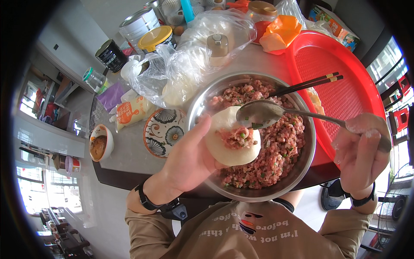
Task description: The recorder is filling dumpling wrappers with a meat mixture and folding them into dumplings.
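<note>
My left hand [190, 157] holds a round dough wrapper [223, 119] above the bowl, its thumb along the near left edge. A small mound of minced meat filling [237, 137] with green bits rests on the wrapper's middle. In my right hand [362, 152] is the handle of a metal spoon [262, 113], whose bowl hangs just over the wrapper's far edge with scraps of green on it. Below lies a stainless steel bowl [304, 168] with a large amount of the same minced meat [275, 155]. A pair of dark chopsticks [310, 83] leans out over its far right rim.
A red plastic tray [336, 81] lies to the right, with a pale dough piece [315, 100] partly hidden at its left. Left stand a patterned plate [163, 132] and a small bowl of brown paste [100, 147]. Plastic bags [174, 74], tins and jars crowd the far side.
</note>
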Motion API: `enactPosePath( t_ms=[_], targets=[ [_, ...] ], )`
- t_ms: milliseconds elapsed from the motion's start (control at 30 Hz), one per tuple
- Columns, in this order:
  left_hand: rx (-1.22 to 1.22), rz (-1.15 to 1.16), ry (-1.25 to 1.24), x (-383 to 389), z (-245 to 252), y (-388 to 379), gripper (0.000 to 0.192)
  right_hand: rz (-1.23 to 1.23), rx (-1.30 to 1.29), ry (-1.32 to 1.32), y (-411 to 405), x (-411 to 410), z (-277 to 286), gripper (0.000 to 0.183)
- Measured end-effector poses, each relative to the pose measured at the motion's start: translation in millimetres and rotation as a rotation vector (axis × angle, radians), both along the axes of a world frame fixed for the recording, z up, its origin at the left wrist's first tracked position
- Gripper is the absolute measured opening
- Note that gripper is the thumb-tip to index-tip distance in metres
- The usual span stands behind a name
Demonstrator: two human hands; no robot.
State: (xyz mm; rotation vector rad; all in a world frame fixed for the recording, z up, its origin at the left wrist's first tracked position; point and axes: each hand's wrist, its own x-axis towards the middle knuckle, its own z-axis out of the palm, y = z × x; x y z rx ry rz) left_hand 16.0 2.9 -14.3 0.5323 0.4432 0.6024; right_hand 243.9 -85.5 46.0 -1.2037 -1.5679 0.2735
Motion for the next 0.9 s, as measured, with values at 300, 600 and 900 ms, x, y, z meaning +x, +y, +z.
enactPosePath(
  t_ms=[300,600,900],
  targets=[
    [0.032,0.058,0.072,5,4,-3,0.047,0.118,0.163,-0.128,-10,-1,-6,0.034],
    [0.054,-0.012,-0.054,5,3,-3,0.047,0.223,0.492,-0.644,-9,-16,-19,0.025],
    [0.095,0.039,0.003,4,4,0,0.046,0.128,0.688,-0.731,-2,-9,-28,0.018]
  ],
)
